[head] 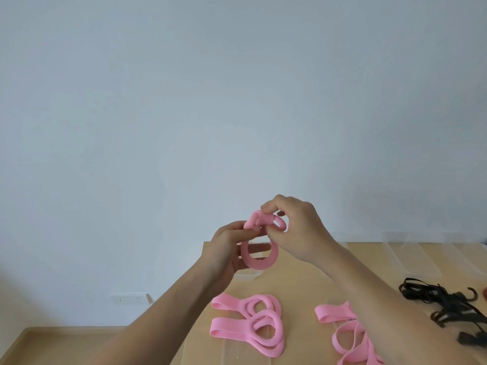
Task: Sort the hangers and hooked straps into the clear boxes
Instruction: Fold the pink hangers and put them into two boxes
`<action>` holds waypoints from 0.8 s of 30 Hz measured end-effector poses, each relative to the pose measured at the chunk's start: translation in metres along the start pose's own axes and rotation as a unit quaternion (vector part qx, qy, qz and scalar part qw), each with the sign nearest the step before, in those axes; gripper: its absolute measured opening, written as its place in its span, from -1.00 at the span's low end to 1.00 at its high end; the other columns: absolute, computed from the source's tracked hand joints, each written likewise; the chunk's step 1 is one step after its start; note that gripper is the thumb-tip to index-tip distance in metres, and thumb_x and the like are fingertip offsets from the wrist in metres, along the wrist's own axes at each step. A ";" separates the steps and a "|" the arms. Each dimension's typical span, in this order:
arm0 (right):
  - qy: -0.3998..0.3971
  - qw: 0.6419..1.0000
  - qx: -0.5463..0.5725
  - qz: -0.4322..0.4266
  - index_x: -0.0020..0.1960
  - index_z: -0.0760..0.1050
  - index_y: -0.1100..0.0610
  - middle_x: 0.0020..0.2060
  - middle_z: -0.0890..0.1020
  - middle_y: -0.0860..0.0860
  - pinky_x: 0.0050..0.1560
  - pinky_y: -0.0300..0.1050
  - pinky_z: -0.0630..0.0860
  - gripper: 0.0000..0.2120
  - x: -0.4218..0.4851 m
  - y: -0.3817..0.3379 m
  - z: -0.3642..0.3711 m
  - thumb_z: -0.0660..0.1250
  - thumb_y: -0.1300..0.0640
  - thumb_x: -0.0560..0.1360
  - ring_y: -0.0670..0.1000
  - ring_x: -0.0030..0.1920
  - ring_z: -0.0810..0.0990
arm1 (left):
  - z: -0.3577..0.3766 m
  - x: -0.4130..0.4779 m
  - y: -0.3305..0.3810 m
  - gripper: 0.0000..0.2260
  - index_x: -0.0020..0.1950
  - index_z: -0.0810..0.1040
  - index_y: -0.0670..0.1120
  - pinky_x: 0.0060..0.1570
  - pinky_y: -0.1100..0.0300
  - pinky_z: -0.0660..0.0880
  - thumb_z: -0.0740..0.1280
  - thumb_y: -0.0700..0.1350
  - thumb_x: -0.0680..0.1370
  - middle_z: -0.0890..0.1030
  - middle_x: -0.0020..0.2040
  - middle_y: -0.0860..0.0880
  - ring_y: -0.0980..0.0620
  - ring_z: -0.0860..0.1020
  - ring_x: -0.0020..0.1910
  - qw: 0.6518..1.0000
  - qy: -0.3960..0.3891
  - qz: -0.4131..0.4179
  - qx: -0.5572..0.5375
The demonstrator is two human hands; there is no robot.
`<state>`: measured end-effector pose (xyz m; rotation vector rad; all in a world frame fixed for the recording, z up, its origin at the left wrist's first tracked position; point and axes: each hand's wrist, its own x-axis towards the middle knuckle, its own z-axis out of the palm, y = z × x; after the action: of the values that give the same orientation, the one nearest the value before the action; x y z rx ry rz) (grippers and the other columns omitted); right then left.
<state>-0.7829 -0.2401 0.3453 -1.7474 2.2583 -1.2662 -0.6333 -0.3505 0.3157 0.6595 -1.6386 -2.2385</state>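
Observation:
Both hands hold one pink strap (pixel 259 262) up above the wooden table (pixel 311 288). My left hand (pixel 226 255) pinches its upper end while its loop hangs over the fingers. My right hand (pixel 297 227) pinches the strap's top, where it curls into a small ring. On the table lie a coiled pile of pink straps (pixel 253 322) and a looser pink pile (pixel 347 335) to its right. A tangle of black hooked straps (pixel 445 306) lies at the far right. Clear boxes (pixel 411 256) stand at the table's back right.
A pale wall fills the upper view. A white wall socket (pixel 129 299) sits low on the left, above the wooden floor (pixel 52 346). A clear box or lid (pixel 245 351) lies on the table's near edge under the coiled straps.

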 end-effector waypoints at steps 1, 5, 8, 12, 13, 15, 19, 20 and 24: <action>0.003 1.000 -0.018 -0.006 0.02 0.59 0.05 0.00 0.67 -0.14 0.04 0.04 0.56 -0.77 0.000 0.000 0.003 0.41 0.29 0.41 -0.01 0.05 0.63 | -0.003 -0.001 0.000 -0.67 0.32 0.62 -0.15 0.31 -0.29 0.51 0.37 -0.14 0.56 0.69 0.27 -0.13 -0.24 0.68 0.21 1.000 -0.003 -0.003 -0.003; -0.014 0.997 -0.078 -0.025 0.05 0.57 0.12 -0.03 0.68 -0.02 -0.03 0.11 0.58 -0.76 -0.003 -0.001 0.019 0.41 0.27 0.39 0.08 0.01 0.62 | -0.015 -0.004 -0.001 -0.67 0.30 0.63 -0.19 0.30 -0.29 0.51 0.40 -0.22 0.53 0.65 0.28 -0.28 -0.31 0.67 0.22 0.999 -0.036 -0.014 -0.032; 0.003 0.994 -0.091 -0.058 -0.02 0.54 0.11 -0.03 0.69 0.03 -0.03 0.10 0.61 -0.84 -0.008 -0.005 0.033 0.39 0.24 0.41 0.10 0.03 0.62 | -0.025 -0.006 -0.003 -0.70 0.28 0.64 -0.22 0.30 -0.22 0.56 0.40 -0.19 0.55 0.64 0.29 -0.29 -0.32 0.65 0.23 0.996 -0.071 -0.021 -0.049; -0.008 0.997 -0.064 -0.042 0.11 0.52 -0.14 0.22 0.65 -0.08 0.20 -0.09 0.54 -0.74 -0.020 -0.015 0.050 0.40 -0.09 0.44 -0.10 0.25 0.55 | -0.042 -0.005 -0.008 -0.69 0.26 0.65 -0.23 0.22 -0.19 0.61 0.38 -0.17 0.55 0.68 0.22 -0.24 -0.21 0.65 0.12 0.995 -0.060 -0.040 -0.066; -0.018 0.997 -0.067 -0.037 0.12 0.51 -0.18 0.25 0.62 -0.12 0.21 -0.13 0.52 -0.71 -0.023 -0.016 0.053 0.42 -0.14 0.42 -0.12 0.27 0.53 | -0.047 -0.005 -0.010 -0.69 0.28 0.64 -0.23 0.20 -0.17 0.61 0.36 -0.19 0.55 0.68 0.24 -0.24 -0.23 0.66 0.16 0.994 -0.054 -0.047 -0.077; -0.040 0.996 -0.071 -0.031 0.13 0.56 -0.20 0.33 0.55 -0.15 0.24 -0.25 0.43 -0.63 -0.028 -0.016 0.059 0.49 -0.18 0.35 -0.18 0.32 0.45 | -0.054 -0.003 -0.014 -0.67 0.31 0.62 -0.21 0.14 -0.15 0.61 0.35 -0.21 0.56 0.65 0.27 -0.28 -0.32 0.65 0.24 0.993 -0.045 -0.062 -0.091; -0.116 0.990 -0.085 -0.006 0.19 0.59 -0.01 0.48 0.39 -0.13 0.31 -0.53 0.11 -0.43 -0.034 -0.004 0.072 0.61 -0.13 0.24 -0.25 0.45 0.24 | -0.062 0.005 -0.023 -0.68 0.31 0.60 -0.26 0.21 -0.26 0.60 0.35 -0.28 0.56 0.62 0.28 -0.36 -0.38 0.63 0.23 0.991 -0.042 -0.084 -0.091; -0.125 0.988 -0.094 0.000 0.18 0.57 0.03 0.50 0.37 -0.12 0.31 -0.55 0.08 -0.44 -0.033 0.001 0.075 0.62 -0.08 0.24 -0.22 0.47 0.21 | -0.062 0.008 -0.024 -0.67 0.31 0.60 -0.28 0.23 -0.27 0.59 0.35 -0.29 0.54 0.62 0.28 -0.37 -0.39 0.63 0.23 0.991 -0.043 -0.088 -0.087; -0.133 0.984 -0.114 0.004 0.14 0.56 0.13 0.48 0.44 -0.01 0.35 -0.31 0.21 -0.50 -0.025 0.022 0.086 0.64 0.10 0.27 -0.02 0.47 0.34 | -0.064 0.028 -0.030 -0.65 0.29 0.58 -0.30 0.13 -0.31 0.60 0.36 -0.31 0.51 0.62 0.24 -0.41 -0.45 0.62 0.21 0.993 -0.036 -0.090 -0.068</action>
<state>-0.7507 -0.2679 0.2633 -1.8427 2.3226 -0.7402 -0.6225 -0.4074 0.2663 0.7233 -1.4959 -2.5031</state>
